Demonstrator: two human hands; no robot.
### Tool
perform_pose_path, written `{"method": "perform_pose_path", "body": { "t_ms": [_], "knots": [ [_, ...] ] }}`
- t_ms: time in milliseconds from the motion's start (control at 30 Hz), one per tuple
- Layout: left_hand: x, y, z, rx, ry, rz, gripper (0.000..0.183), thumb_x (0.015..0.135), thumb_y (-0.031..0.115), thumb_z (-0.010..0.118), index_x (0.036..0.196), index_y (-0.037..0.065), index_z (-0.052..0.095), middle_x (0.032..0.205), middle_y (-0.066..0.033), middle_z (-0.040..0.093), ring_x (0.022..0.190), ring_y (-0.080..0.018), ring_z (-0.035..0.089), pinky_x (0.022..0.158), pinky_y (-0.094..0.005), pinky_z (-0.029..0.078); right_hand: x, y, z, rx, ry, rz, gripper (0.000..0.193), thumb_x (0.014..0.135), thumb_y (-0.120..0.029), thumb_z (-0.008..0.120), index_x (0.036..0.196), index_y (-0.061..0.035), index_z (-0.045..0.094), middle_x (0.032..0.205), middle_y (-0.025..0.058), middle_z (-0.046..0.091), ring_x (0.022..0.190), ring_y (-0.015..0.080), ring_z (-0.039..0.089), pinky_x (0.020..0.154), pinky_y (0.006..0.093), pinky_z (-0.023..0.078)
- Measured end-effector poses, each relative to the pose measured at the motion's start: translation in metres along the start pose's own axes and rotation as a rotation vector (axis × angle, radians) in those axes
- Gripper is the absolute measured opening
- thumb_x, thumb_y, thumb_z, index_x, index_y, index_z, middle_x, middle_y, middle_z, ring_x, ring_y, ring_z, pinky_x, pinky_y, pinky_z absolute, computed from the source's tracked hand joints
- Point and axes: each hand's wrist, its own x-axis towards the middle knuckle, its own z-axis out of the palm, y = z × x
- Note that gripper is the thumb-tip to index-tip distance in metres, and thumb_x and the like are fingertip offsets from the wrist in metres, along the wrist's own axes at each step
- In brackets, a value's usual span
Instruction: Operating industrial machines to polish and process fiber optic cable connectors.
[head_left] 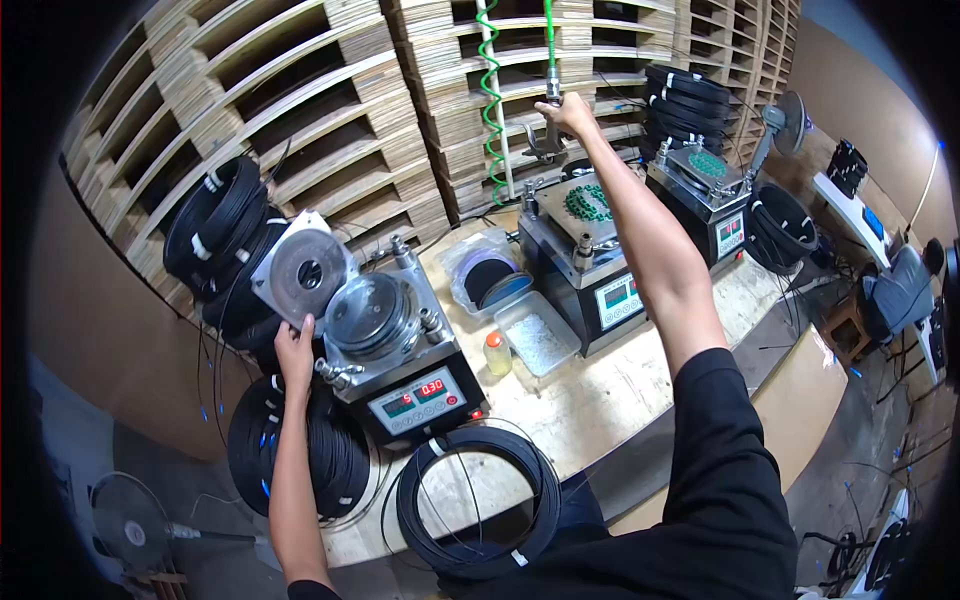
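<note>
My left hand (295,352) pinches the lower corner of a square metal plate (268,268) with a round, clear-looking disc in its middle. The plate is tilted up beside a metal machine (410,345) with a round top (368,312), corner posts and a lit red display. My right hand (568,115) is stretched far forward and raised, its fingers closed round an air gun (553,97) hanging from a green hose (550,40). A dark metal piece (546,146) shows just below that hand; its link to the air gun is unclear.
Two similar machines stand to the right, green pieces (588,203) on the nearer one. Between machines are a metal tray (538,335), an orange-capped bottle (497,353) and a round container (485,275). Black cable coils (478,505) surround the wooden table (620,405); pallets (350,110) rise behind.
</note>
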Motion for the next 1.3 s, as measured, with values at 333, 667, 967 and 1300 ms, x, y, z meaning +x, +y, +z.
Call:
{"method": "perform_pose_path", "body": {
  "t_ms": [333, 667, 967, 1300],
  "knots": [
    [-0.011, -0.002, -0.014, 0.162, -0.011, -0.095, 0.032, 0.097, 0.025, 0.068, 0.092, -0.007, 0.066, 0.085, -0.0039, 0.068, 0.079, -0.0053, 0.055, 0.073, -0.0249, 0.045, 0.003, 0.084, 0.089, 0.064, 0.067, 0.284, 0.042, 0.078, -0.037, 0.081, 0.101, -0.0025, 0.076, 0.100, 0.0230, 0.073, 0.100, 0.0341, 0.071, 0.088, 0.0419, 0.055],
    [-0.011, -0.006, -0.012, 0.147, 0.006, -0.066, 0.028, 0.097, 0.019, 0.068, 0.096, -0.009, 0.065, 0.088, -0.0041, 0.070, 0.083, -0.0051, 0.056, 0.074, -0.0248, 0.047, -0.048, 0.052, 0.054, 0.104, 0.093, -0.237, 0.032, 0.084, -0.031, 0.071, 0.084, 0.0004, 0.074, 0.061, 0.0195, 0.064, 0.057, 0.0264, 0.066, 0.057, 0.0410, 0.051],
    [0.001, -0.021, -0.007, 0.123, 0.066, 0.032, 0.040, 0.093, 0.029, 0.073, 0.075, -0.004, 0.060, 0.066, -0.0012, 0.056, 0.063, -0.0050, 0.042, 0.054, -0.0281, 0.034, -0.327, -0.030, 0.012, 0.250, -0.297, -0.403, 0.035, 0.084, -0.020, 0.075, 0.113, -0.0062, 0.064, 0.100, 0.0185, 0.057, 0.098, 0.0356, 0.057, 0.087, 0.0420, 0.048],
    [-0.005, -0.015, -0.012, 0.182, 0.023, -0.029, 0.041, 0.093, 0.033, 0.071, 0.094, -0.007, 0.069, 0.075, -0.0070, 0.070, 0.067, -0.0074, 0.058, 0.062, -0.0282, 0.047, -0.406, 0.006, 0.101, 0.030, -0.415, -0.308, 0.068, 0.068, -0.029, 0.087, 0.126, -0.0122, 0.057, 0.113, 0.0195, 0.052, 0.104, 0.0386, 0.051, 0.088, 0.0439, 0.043]
  ]
}}
